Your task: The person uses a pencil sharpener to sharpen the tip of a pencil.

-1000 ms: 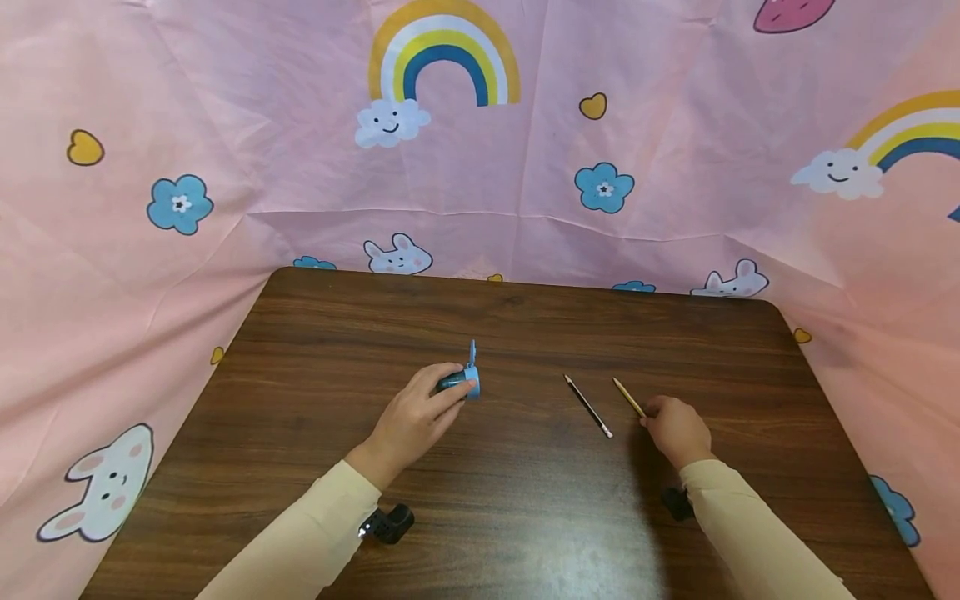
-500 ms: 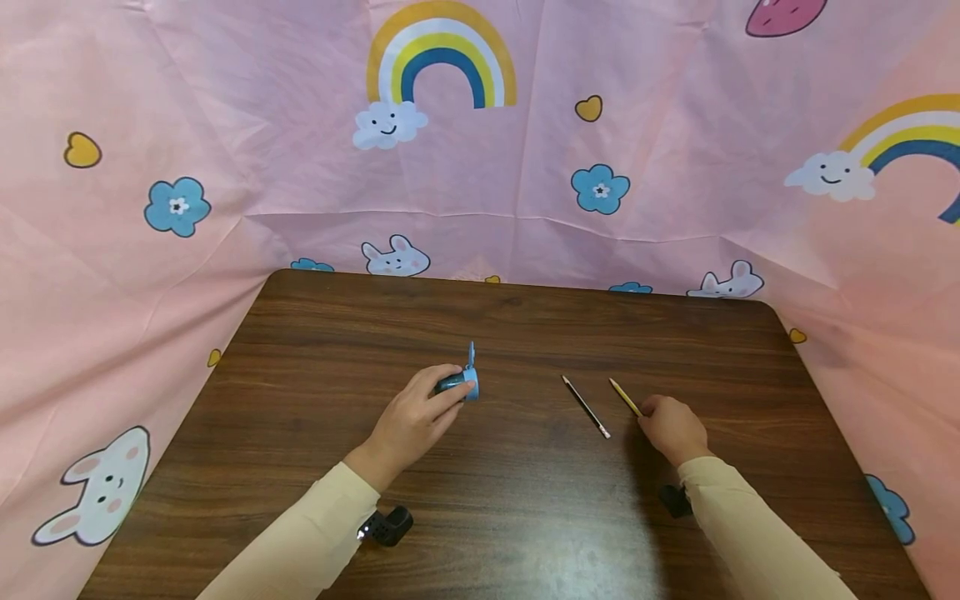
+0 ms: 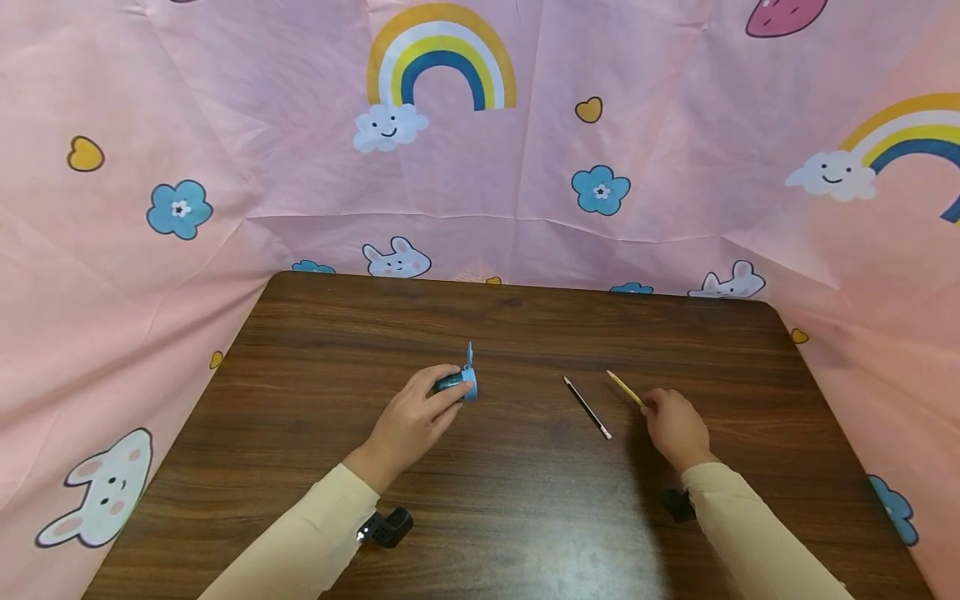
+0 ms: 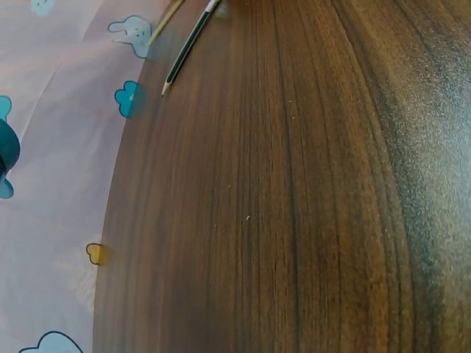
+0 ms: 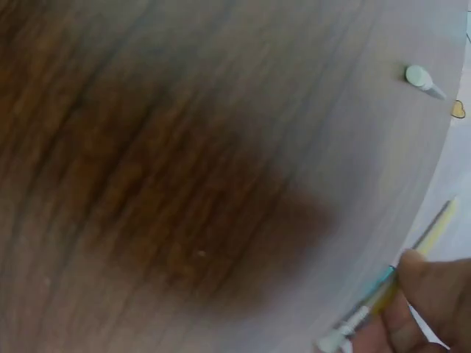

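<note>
My left hand (image 3: 411,421) grips a small blue pencil sharpener (image 3: 469,385) with a dark see-through body, its hinged lid (image 3: 470,355) standing up. The fingers cover part of the body. On the right, my right hand (image 3: 677,427) pinches a yellow pencil (image 3: 625,388) between thumb and fingers. That pencil's tip points away to the left, and its eraser end shows below the hand in the right wrist view, where the yellow pencil (image 5: 441,220) is slightly blurred. Between the hands lies a dark striped pencil (image 3: 587,407) with a pale eraser end, flat on the wood.
The brown wooden table (image 3: 375,317) has a far edge against a pink patterned cloth (image 3: 525,167), which also hangs along both sides. A black wrist camera (image 3: 392,527) sits at the left wrist, another camera (image 3: 678,505) at the right.
The yellow pencil has been raised a little at its tip and shifted slightly away, with the right hand turning with it. The left hand and sharpener have hardly moved. The dark pencil lies still.
</note>
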`<state>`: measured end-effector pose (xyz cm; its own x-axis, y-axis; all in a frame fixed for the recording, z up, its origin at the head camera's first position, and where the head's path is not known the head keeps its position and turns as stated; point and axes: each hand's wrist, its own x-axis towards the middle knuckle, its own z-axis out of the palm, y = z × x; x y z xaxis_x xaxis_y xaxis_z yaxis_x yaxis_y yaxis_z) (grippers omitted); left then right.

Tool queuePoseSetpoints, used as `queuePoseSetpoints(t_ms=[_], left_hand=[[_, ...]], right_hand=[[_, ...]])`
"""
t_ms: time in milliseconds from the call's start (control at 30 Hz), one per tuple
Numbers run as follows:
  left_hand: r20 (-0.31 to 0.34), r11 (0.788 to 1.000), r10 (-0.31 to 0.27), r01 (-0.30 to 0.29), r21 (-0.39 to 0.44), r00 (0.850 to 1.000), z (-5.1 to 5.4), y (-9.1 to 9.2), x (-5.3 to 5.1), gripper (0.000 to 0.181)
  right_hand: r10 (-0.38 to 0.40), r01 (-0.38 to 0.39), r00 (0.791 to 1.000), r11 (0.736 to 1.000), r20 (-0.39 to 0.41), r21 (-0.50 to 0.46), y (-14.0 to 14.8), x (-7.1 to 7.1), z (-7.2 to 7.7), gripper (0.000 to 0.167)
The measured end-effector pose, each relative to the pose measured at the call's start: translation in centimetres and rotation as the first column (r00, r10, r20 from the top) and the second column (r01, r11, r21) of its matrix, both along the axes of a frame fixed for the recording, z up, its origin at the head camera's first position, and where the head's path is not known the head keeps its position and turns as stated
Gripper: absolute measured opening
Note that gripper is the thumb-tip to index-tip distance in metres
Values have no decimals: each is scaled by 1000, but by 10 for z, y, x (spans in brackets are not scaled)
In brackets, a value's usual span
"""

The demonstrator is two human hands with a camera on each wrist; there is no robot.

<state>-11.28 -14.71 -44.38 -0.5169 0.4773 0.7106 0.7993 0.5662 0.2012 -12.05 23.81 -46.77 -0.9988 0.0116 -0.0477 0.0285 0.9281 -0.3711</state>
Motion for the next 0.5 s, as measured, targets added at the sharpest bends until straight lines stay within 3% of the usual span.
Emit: queuePoseSetpoints(t_ms=[167,500], left_hand=[[3,1000,-2,2,25,1000,0,0,0,40],[27,999,14,-15,47,1000,1,2,2,40]], right_hand=[[26,-30,991,999,-133,-22,-2,0,2,13],[82,-93,974,995,-210,-40,-14,-1,14,10]])
